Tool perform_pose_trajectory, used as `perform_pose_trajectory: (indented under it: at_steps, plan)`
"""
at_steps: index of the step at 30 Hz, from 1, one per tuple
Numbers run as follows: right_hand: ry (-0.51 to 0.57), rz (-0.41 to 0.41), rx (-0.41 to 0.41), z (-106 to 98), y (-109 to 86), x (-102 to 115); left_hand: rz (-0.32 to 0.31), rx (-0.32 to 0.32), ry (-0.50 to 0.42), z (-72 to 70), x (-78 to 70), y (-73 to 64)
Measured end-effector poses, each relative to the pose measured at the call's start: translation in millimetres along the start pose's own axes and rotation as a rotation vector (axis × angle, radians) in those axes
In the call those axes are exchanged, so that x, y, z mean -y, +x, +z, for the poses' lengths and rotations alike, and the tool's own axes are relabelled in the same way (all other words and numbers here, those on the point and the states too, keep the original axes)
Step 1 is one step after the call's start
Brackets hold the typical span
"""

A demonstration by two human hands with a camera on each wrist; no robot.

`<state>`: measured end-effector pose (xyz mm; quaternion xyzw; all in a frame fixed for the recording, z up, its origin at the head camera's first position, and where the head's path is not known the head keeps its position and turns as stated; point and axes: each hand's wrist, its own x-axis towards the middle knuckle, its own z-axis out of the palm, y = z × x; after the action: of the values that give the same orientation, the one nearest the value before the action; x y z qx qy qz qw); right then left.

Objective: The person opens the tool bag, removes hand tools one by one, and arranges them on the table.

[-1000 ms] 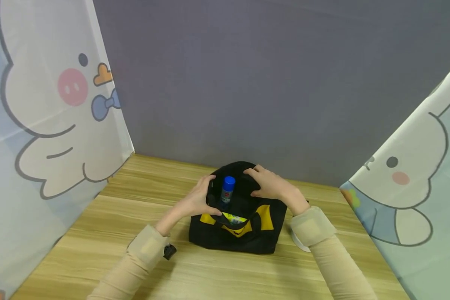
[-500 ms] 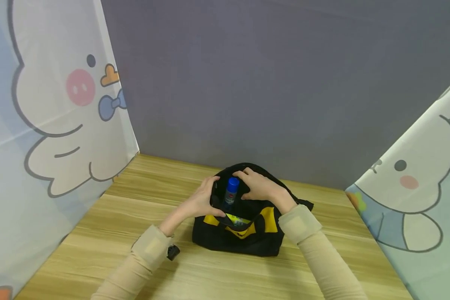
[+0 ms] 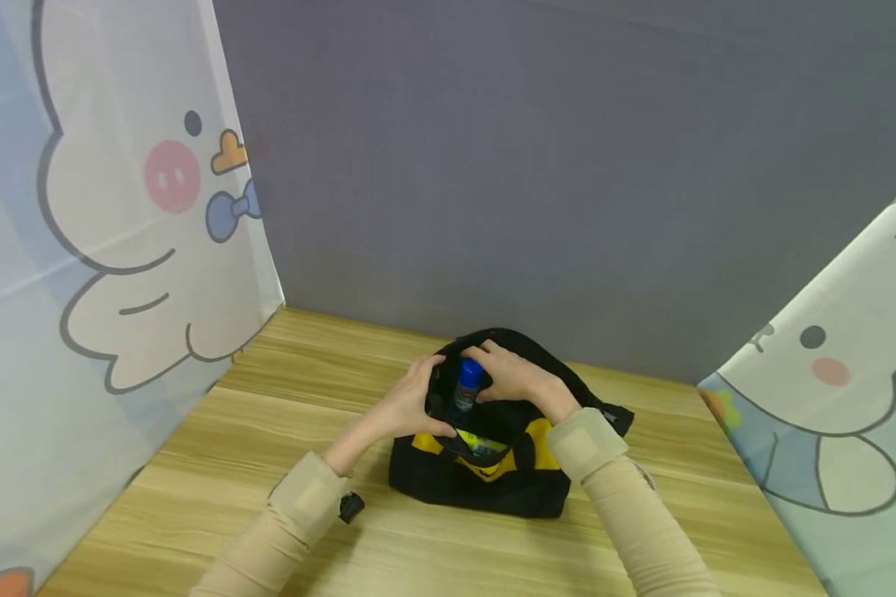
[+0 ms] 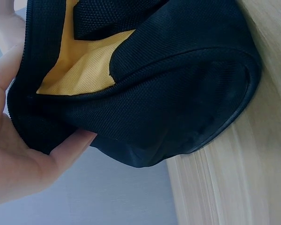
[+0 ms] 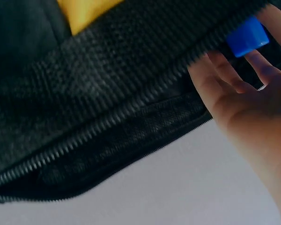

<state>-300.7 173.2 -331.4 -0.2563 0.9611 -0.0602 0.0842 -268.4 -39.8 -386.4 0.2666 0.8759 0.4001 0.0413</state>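
Note:
A black and yellow zip bag [image 3: 478,495] sits unzipped on the wooden table. My left hand [image 3: 412,404] grips the left side of its mouth; in the left wrist view the thumb [image 4: 75,145] presses the outside near the zip edge. Inside the bag stands a spray can with a blue cap [image 3: 470,371], beside a yellow-green packaged item [image 3: 481,444]. My right hand [image 3: 518,377] reaches into the mouth, its fingers spread and bent about the cap. In the right wrist view, the blue cap [image 5: 248,37] shows among the fingers, with a gap to the thumb.
Wooden table top [image 3: 284,414] extends around the bag. A grey curtain [image 3: 530,166] hangs close behind it. Printed cartoon curtains flank the table at left [image 3: 134,315] and right [image 3: 844,406]. The bag's loose black flap end [image 3: 618,417] lies off to its right.
My right hand has moved left and inward, from the bag's right side to the blue cap. The left hand keeps its hold on the mouth. The whole scene shifts slightly right in view.

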Motion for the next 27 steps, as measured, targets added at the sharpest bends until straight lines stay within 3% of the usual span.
perform_pose_trajectory:
  at_steps: [14,27]
  plan:
    - [0.037,0.006,-0.003,15.4,11.1,-2.7,0.017,0.003,-0.010,1.1,0.4,-1.0]
    - [0.055,-0.067,-0.048,25.3,16.4,-3.3,0.041,-0.013,-0.017,0.3,3.1,-1.3]
